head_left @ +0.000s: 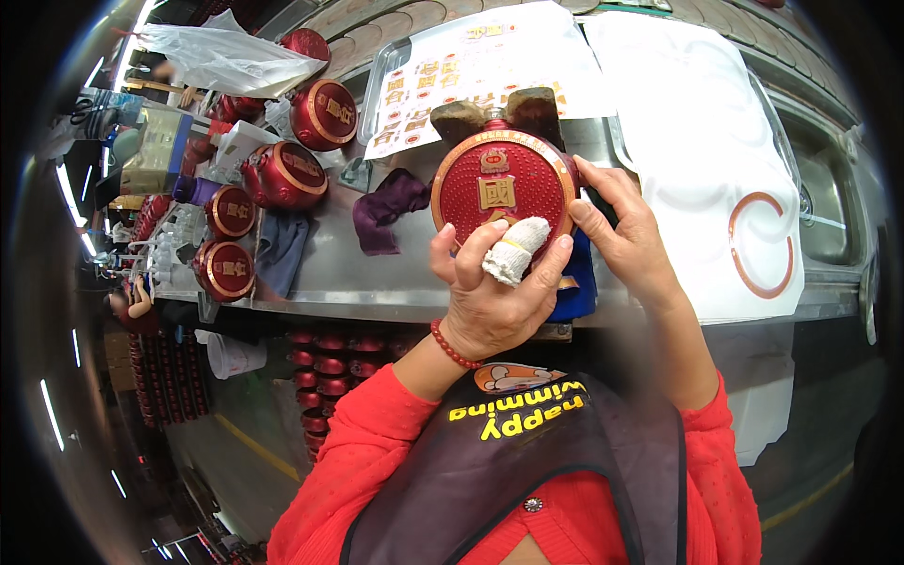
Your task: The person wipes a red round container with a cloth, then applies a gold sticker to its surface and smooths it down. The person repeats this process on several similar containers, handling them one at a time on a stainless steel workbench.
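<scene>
Pressing lightly, it seems, on the round red bottle [529, 188], our left hand [504, 306] lies over the lower part of its face, fingers half bent and spread, with nothing in the palm that we can see; its forefinger wears a white cloth cover [516, 254], probably so that bare skin does not mark or rub the gold piece [492, 218] beside it. Our right hand [633, 235] bends partway round the bottle's right edge, thumb on the rim and fingers along the side, likely to stop it turning under the other hand. We have the bottle on the metal table [377, 282], straight in front of us, its flat face turned up toward our eyes. Two dark blocks [459, 122] stand at its far end, one on either side of the neck, which we take as a brace against sliding; a blue thing [579, 282] shows by its near edge, though we cannot tell what it is. Beyond lies a tray [371, 94] with a sheet of stickers [480, 71] over it, seemingly for easy reach. On our right, a copper-coloured strip [733, 240] curls on a white sheet [687, 141], perhaps to stay clean. A purple cloth [384, 212] lies crumpled just left of the bottle, and farther left we have other red bottles [282, 177] grouped apart, presumably to leave our elbows room
</scene>
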Demonstrator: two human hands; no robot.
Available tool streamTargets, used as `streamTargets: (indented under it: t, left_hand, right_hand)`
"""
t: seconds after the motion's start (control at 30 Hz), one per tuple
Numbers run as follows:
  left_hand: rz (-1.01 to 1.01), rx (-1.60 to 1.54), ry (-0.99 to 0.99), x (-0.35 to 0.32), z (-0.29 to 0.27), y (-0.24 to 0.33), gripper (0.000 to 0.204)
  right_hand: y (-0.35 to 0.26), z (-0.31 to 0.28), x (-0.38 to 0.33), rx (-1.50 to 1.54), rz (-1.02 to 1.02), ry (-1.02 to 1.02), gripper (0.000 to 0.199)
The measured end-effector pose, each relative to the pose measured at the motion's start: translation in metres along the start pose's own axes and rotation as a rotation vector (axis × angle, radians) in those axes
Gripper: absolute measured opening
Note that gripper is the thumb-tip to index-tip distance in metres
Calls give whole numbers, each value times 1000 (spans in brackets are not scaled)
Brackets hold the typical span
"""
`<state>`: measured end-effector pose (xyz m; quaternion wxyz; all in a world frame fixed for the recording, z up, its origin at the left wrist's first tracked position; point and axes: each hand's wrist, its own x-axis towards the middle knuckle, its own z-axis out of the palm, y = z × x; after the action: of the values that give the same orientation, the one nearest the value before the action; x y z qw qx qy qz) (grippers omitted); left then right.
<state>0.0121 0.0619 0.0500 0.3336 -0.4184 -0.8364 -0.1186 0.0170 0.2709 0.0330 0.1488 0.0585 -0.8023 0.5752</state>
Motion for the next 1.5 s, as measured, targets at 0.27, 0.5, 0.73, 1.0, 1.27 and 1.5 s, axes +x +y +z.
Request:
streamTargets:
  t: [0.27,0.5,0.73,1.0,1.27,1.5]
  left_hand:
    - [-1,-90,24,3,0,-1,39]
    - [-40,-99,-29,0,-5,-4,37]
    - [-152,-40,-32,11,2,7,65]
    - [-159,-66,56,9,5,13,46]
    - [-179,-87,51,-5,-4,15,44]
    - [-137,-83,25,-12,-19,3,45]
  right_hand:
    - [-1,0,4,46,-15,13,58]
    - [3,1,5,42,-5,7,59]
    - [0,-2,3,-14,35,-47,62]
    - [-2,-1,-1,-61,-34,-42,77]
    - [-3,0,-10,3,38,-96,87]
    - [-4,-1,-10,-1,48,-109,88]
